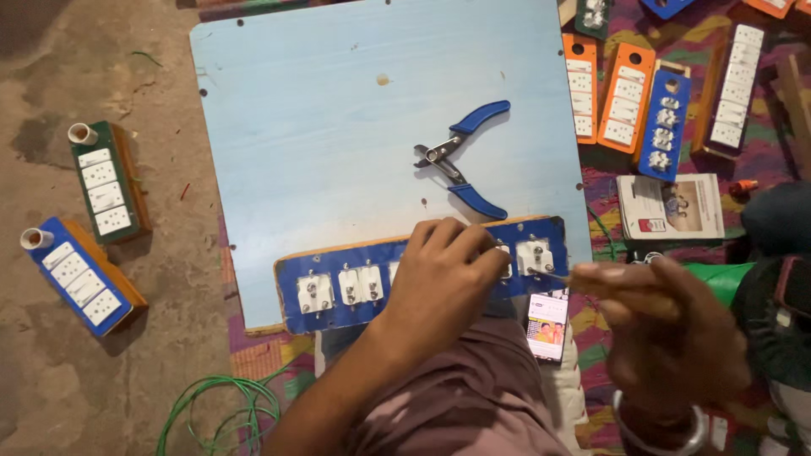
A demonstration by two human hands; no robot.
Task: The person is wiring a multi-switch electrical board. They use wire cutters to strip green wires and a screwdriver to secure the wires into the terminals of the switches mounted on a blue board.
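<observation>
Right hand [667, 333] pinches a thin tool, its tip at a socket on the blue panel [338, 262]. Left hand [443, 279] presses curled over the panel's middle, steadying it. Panel lies back-up on the board's [338, 127] near edge; several sockets sit in it, wiring looks unfinished. Pliers [460, 160] lie just beyond, open. Finished boxes [629, 97] far right of the panel.

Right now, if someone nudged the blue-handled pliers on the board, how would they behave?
The pliers lie flat with handles spread on the smooth pale-blue board, so they would probably slide, not roll. Metal jaws suggest some heft and stiffness. The spread handles may swing about the pivot when lifted.
</observation>
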